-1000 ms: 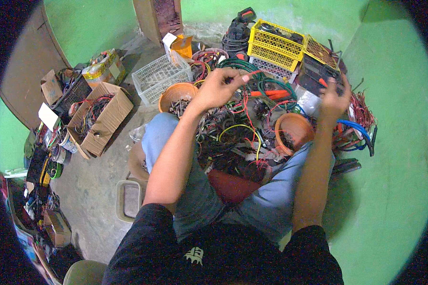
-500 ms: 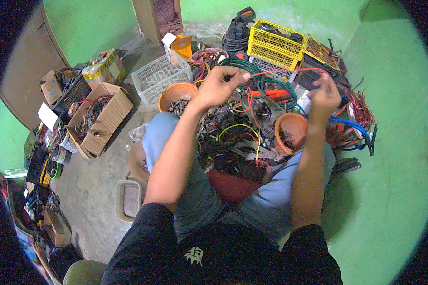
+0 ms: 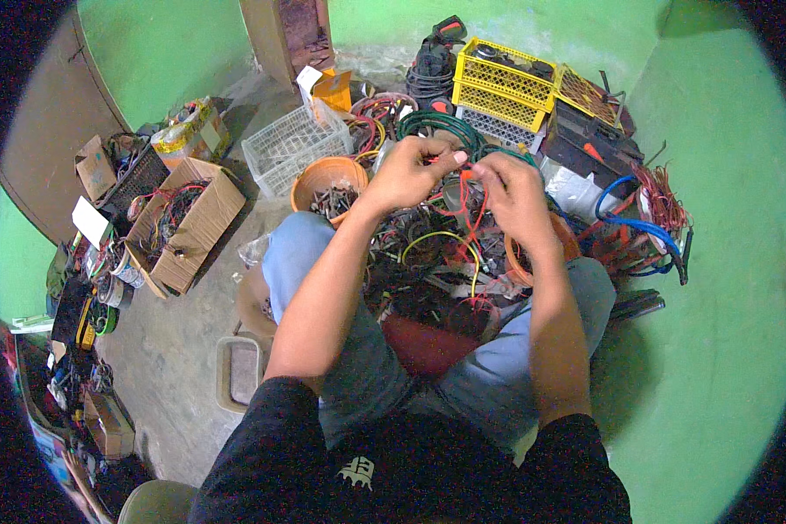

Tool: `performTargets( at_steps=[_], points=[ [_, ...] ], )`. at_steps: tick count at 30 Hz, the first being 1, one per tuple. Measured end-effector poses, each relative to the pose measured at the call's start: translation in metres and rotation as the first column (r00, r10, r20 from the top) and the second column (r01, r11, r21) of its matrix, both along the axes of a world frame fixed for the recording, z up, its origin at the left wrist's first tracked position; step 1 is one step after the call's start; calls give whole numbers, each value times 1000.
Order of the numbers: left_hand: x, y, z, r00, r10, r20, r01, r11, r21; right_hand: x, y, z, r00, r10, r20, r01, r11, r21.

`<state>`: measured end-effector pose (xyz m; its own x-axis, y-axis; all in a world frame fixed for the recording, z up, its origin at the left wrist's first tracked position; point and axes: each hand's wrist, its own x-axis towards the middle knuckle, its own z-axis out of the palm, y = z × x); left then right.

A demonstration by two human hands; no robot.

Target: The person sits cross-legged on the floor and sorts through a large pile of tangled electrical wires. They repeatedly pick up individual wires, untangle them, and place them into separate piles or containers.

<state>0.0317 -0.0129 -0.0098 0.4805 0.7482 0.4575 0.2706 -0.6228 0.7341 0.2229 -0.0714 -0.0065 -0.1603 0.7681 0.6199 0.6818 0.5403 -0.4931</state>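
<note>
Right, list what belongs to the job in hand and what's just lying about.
Likely in use:
Red wire, pinched in the left hand, right hand close beside it
Wire pile below them
Possibly the left orange pot

Apparently just lying about:
Yellow crates
Cardboard box
Clear basket
Blue cable

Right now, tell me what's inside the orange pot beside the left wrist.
The orange pot holds a heap of small dark and greyish pieces; whatever lies beneath the top layer is covered.
</note>
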Motion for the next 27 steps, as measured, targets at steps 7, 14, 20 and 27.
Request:
performTargets(
  at_steps=[7, 14, 20, 27],
  points=[
    [-15, 0, 10, 938, 159, 307, -123, 983, -133, 74, 12, 3, 834, -352, -425, 415, 908, 64],
    [-7, 2, 3, 864, 134, 486, -6, 967, -255, 69, 9, -17, 953, -271, -134, 255, 959, -128],
    [2, -4, 8, 851, 131, 509, 97, 913, -397, 0, -3, -15, 979, 31, -202, -130, 857, -499],
    [0, 8, -1, 746, 87, 660, 315, 827, -465, -11, -2, -16, 955, -139, -262, 137, 990, -27]
  ],
)
